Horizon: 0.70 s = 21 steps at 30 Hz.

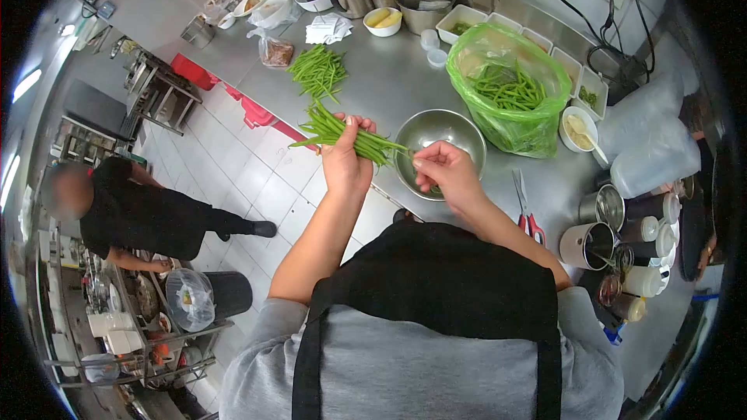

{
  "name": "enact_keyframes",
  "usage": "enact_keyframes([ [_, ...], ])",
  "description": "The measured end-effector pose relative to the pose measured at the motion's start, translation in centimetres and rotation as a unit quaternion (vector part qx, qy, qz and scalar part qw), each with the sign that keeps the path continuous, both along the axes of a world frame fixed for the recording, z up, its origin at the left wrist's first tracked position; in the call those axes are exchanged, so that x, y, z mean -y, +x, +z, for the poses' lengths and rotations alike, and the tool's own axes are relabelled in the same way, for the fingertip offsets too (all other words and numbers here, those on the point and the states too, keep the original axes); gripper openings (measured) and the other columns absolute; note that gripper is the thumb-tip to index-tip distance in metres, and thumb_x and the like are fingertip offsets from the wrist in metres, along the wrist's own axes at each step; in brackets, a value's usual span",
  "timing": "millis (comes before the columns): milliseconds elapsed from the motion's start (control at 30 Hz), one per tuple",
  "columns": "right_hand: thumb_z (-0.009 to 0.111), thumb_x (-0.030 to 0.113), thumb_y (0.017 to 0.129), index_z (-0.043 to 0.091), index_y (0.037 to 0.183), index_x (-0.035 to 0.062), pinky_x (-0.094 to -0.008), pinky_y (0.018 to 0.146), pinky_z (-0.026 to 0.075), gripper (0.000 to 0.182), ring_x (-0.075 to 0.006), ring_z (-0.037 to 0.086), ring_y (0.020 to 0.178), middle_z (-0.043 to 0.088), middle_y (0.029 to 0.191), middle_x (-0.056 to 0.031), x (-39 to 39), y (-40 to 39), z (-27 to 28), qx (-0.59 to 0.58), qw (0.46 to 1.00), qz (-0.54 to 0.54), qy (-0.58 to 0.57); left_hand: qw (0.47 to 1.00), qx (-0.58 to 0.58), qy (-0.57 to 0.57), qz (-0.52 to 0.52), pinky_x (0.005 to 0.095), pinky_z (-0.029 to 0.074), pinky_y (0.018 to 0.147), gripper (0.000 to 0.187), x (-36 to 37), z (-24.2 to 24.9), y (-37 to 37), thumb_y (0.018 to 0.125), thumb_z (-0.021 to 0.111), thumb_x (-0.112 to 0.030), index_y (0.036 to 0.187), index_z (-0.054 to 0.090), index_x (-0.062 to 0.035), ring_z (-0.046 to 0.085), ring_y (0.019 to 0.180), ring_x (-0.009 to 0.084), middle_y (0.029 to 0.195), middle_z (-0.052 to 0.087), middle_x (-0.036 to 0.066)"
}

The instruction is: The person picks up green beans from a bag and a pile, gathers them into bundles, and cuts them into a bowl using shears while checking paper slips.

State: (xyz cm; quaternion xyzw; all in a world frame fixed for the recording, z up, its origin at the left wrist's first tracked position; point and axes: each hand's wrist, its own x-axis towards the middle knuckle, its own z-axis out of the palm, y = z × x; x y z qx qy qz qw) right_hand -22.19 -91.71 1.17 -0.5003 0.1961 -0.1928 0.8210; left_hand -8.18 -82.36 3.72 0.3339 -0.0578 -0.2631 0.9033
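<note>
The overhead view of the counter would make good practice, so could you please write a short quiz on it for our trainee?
1. What does the left hand hold?
a) scissors
b) a bunch of green beans
c) a white spoon

2. True or false: the red-handled scissors lie on the counter, to the right of the metal bowl.

3. Fill in the colour: the open plastic bag is ____.

Key: 1 b; 2 true; 3 green.
</note>
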Motion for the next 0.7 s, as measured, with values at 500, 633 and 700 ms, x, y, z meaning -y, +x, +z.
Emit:
enact_keyframes([
  [500,0.055,0.006,0.084,0.06,0.096,-0.0012,-0.0226,0.055,0.048,0.014,-0.0098,0.057,0.062,0.057,0.071,-0.0042,-0.6,0.1,0.1,-0.044,0.998,0.044,-0.029,0.996,-0.036,-0.009,-0.078,0.0396,0.048,0.08,0.025,-0.8,-1.1,0.3,0.083,0.058,-0.002,0.102,0.042,-0.0086,0.055,0.082,0.0221,0.086,0.055,0.009],
  [633,0.056,0.008,0.085,0.059,0.088,0.0004,-0.021,0.054,0.045,0.009,-0.0083,0.055,0.062,0.057,0.069,-0.0022,1.2,-0.6,-0.6,-0.071,0.99,0.027,-0.118,0.997,-0.027,0.05,-0.049,0.0395,0.048,0.079,0.026,-1.1,0.0,0.2,0.083,0.059,-0.002,0.101,0.042,-0.0088,0.056,0.082,0.0227,0.086,0.055,0.009],
  [700,0.058,0.009,0.084,0.059,0.085,0.0013,-0.0195,0.052,0.043,0.008,-0.007,0.054,0.06,0.057,0.07,-0.0009,3.1,-1.7,-0.1,-0.059,0.984,-0.022,-0.169,0.995,-0.027,0.068,-0.068,0.041,0.048,0.08,0.024,-1.9,-0.4,1.2,0.082,0.06,-0.002,0.099,0.045,-0.0098,0.056,0.085,0.0237,0.088,0.056,0.007],
])
